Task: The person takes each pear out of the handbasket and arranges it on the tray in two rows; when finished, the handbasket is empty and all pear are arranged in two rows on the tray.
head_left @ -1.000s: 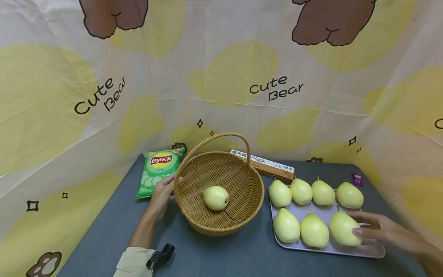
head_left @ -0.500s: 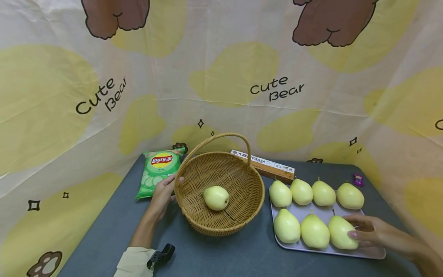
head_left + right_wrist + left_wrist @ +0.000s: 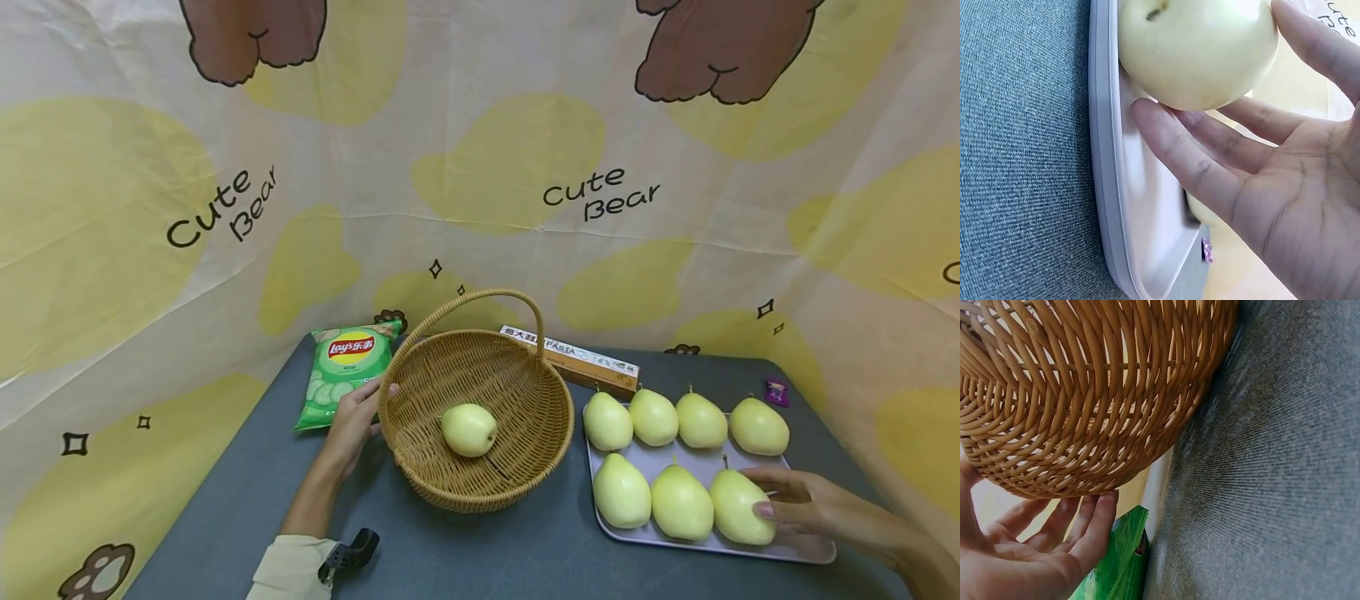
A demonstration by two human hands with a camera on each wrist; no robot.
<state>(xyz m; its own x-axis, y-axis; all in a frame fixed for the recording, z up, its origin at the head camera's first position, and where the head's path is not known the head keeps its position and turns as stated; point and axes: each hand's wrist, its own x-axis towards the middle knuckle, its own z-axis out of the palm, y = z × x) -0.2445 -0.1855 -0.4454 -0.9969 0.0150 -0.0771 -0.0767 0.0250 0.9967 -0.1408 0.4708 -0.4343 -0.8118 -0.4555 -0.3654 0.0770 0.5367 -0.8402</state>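
Note:
A wicker basket (image 3: 517, 467) with a tall handle stands tilted toward me, one yellow-green pear (image 3: 468, 430) lying inside. My left hand (image 3: 352, 427) holds the basket's left side, thumb over the rim; in the left wrist view its fingers (image 3: 1094, 528) press the woven outside. At the right, a pale tray (image 3: 720, 548) carries two rows of pears. My right hand (image 3: 813, 504) grips the rightmost front pear (image 3: 738, 508) between thumb and fingers. The right wrist view shows that pear (image 3: 1204, 50) low at the tray's rim, with fingertips against its side.
A green bag of Lay's chips (image 3: 345, 367) lies beyond my left hand. Behind the basket and tray is a pasta box (image 3: 592, 367). A small purple packet (image 3: 777, 392) sits at the back right. A printed cloth (image 3: 480, 167) hangs behind the table.
My right hand has moved the front pear left and slightly down, beside its neighbour on the tray. My left hand and the basket have stayed in place.

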